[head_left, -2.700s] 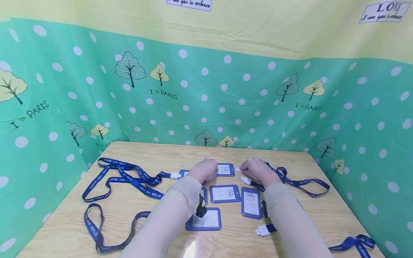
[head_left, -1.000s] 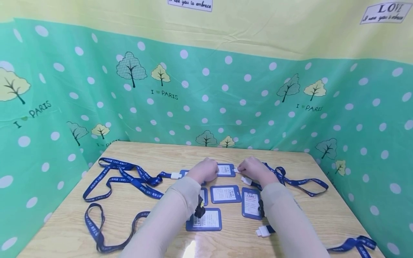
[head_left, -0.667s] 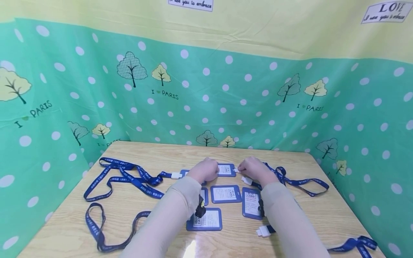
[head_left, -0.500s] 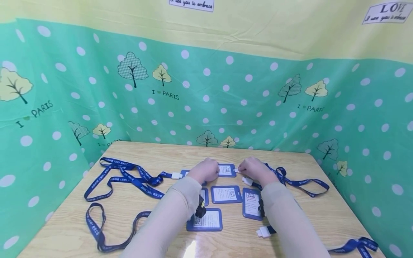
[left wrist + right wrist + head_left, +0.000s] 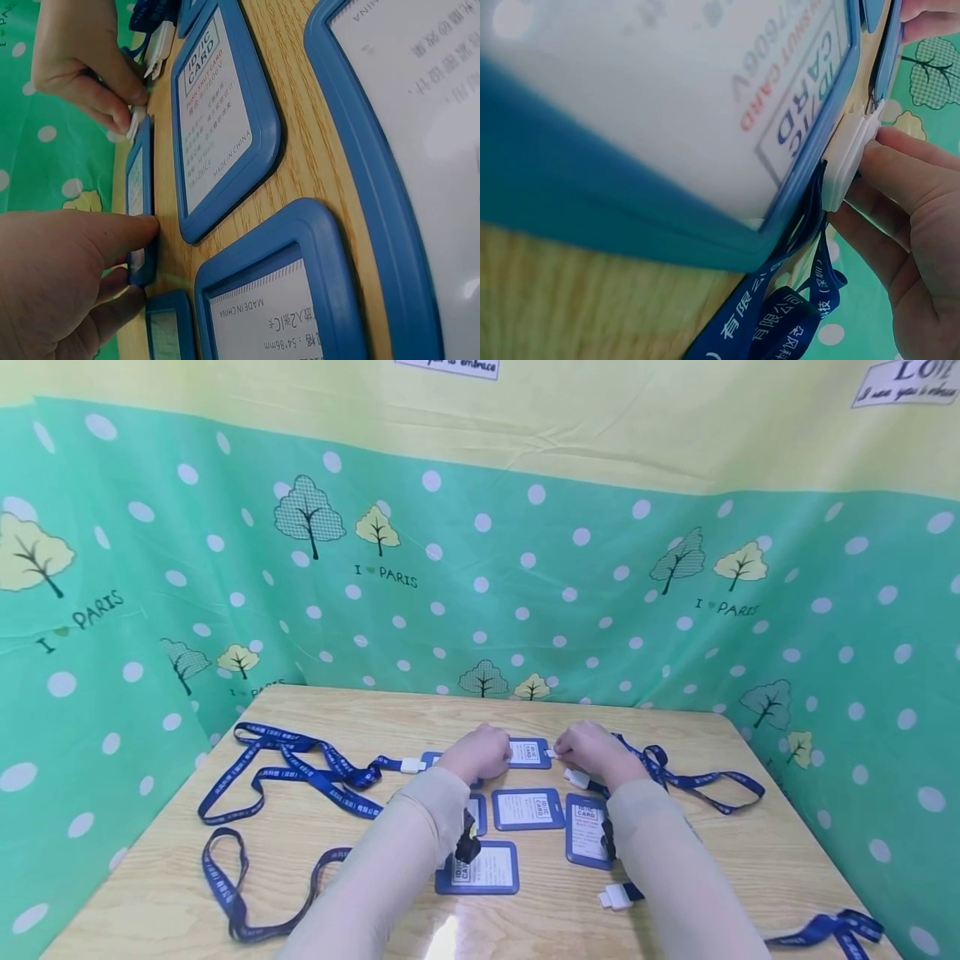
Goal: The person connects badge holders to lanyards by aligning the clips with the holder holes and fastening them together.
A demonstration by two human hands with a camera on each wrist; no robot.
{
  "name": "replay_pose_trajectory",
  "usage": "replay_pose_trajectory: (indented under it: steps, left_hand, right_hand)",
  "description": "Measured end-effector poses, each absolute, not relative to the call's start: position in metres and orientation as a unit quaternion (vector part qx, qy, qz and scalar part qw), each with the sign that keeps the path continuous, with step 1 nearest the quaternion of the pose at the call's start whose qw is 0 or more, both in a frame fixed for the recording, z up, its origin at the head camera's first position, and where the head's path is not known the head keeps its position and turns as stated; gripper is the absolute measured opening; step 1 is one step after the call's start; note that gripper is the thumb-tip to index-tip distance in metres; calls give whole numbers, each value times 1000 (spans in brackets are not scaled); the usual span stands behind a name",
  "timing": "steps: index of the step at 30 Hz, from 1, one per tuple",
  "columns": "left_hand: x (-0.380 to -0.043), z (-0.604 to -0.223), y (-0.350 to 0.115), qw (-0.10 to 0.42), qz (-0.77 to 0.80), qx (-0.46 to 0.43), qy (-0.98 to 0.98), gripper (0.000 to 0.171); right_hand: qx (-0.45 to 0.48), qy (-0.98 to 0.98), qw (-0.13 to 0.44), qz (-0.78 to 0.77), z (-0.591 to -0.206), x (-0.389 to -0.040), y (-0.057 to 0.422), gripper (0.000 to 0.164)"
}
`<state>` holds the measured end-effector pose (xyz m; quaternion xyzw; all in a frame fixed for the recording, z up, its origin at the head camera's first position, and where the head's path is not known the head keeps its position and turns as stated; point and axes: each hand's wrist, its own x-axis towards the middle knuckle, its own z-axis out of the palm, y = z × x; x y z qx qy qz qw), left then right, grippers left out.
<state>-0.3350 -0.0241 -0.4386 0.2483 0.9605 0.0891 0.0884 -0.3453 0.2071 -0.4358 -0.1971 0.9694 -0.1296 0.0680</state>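
The white clip [image 5: 552, 754] has moved against the holder [image 5: 528, 753] reading "ID/IC CARD".

In the head view we cannot see the left end of the far card holder [image 5: 529, 752], hidden by the left hand [image 5: 487, 752], nor most of the white clip [image 5: 552, 753] behind the right hand [image 5: 594, 750]. The left sleeve [image 5: 405, 839] covers part of the near lanyard [image 5: 235, 906]. We find the lower-right lanyard [image 5: 825, 929] cut off by the bottom edge. In the right wrist view, we see the closest card holder [image 5: 660, 127] partly blurred and cropped at left.
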Motion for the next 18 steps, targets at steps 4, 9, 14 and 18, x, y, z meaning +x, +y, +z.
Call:
replay_pose_trajectory:
  steps: [4, 9, 14, 18]
  left_hand:
    - [-334, -438, -24, 84, 82, 253, 960, 35]
    - [-333, -437, -24, 84, 80, 256, 960, 36]
    - [-333, -435, -24, 86, 90, 253, 959, 36]
    - [-333, -435, -24, 85, 82, 254, 960, 36]
  right_hand:
    - [-200, 968, 66, -133, -436, -346, 207, 18]
    - [-212, 966, 58, -137, -436, -346, 207, 18]
    - [-199, 966, 65, -149, -436, -347, 207, 20]
    - [-186, 966, 75, -163, -436, -348, 207, 20]
